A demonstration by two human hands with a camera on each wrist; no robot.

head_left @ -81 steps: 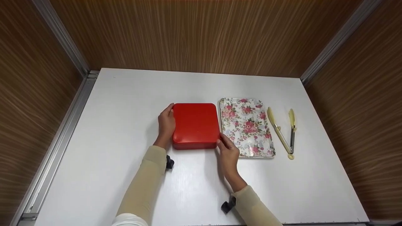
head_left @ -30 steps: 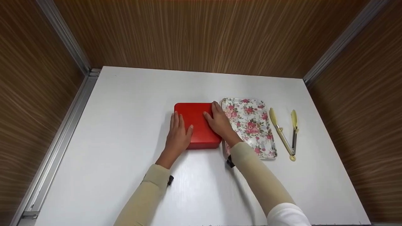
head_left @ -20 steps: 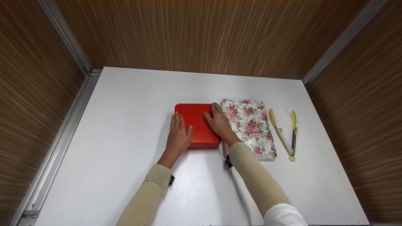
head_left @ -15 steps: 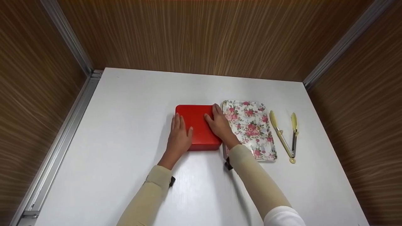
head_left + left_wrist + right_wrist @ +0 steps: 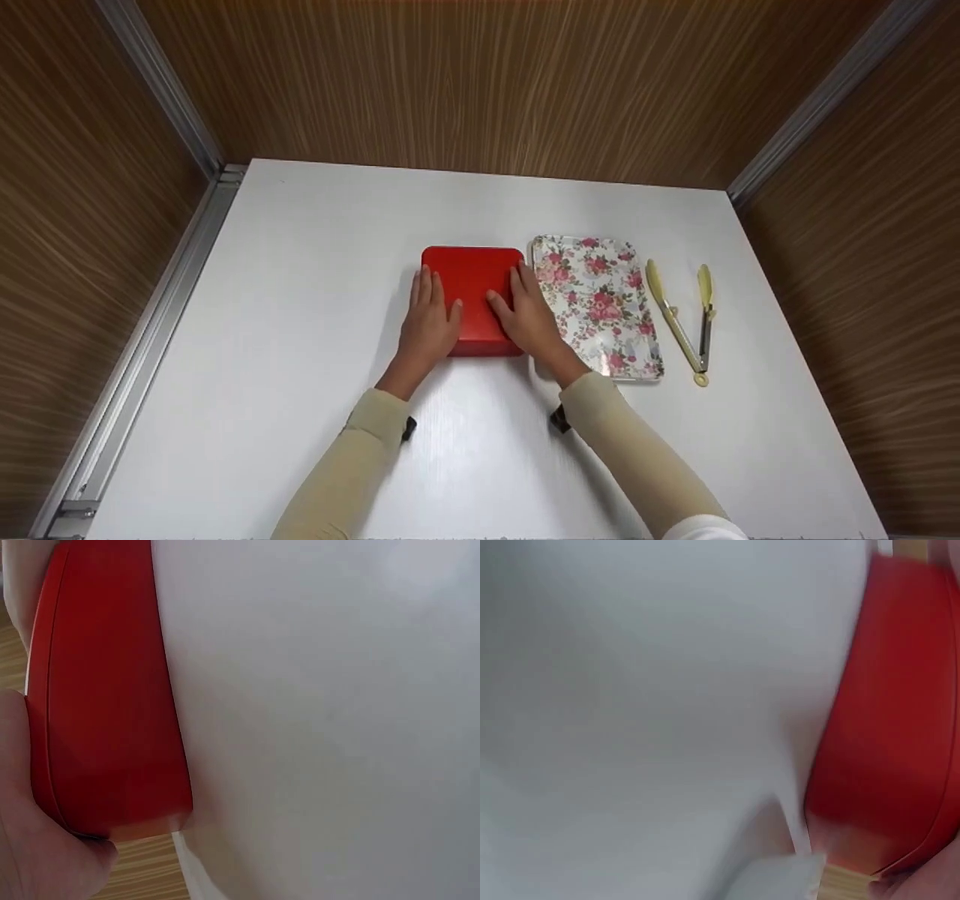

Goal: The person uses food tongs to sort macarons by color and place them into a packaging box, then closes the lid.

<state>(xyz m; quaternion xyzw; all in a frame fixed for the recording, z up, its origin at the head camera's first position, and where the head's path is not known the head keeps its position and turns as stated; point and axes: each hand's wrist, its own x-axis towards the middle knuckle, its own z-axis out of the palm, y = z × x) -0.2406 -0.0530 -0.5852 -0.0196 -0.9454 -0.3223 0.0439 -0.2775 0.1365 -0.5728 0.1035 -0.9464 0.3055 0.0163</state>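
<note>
A square red lidded box [image 5: 474, 281] sits on the white table, between both hands. My left hand [image 5: 427, 326] rests along its left edge with straight fingers, the thumb over the lid. On the opposite edge lies my right hand [image 5: 532, 322], fingers extended toward the far corner and thumb on the lid. Both wrist views show the box's side wall, with a thin lid seam running along it; parts of each hand lap over the lid edge and near corner. The box's contents are hidden under the lid.
Just right of the box lies a white floral tray [image 5: 592, 300], partly behind my right hand and wrist. Farther right are spread tongs [image 5: 686, 337] with yellow tips. Wood-grain panels [image 5: 480, 82] enclose the white table [image 5: 315, 247] at the back and sides.
Earlier my hands gripped the box by its left side and near right corner; they then moved onto its lid edges. Lately the right hand has slid slightly nearer along the right edge.
</note>
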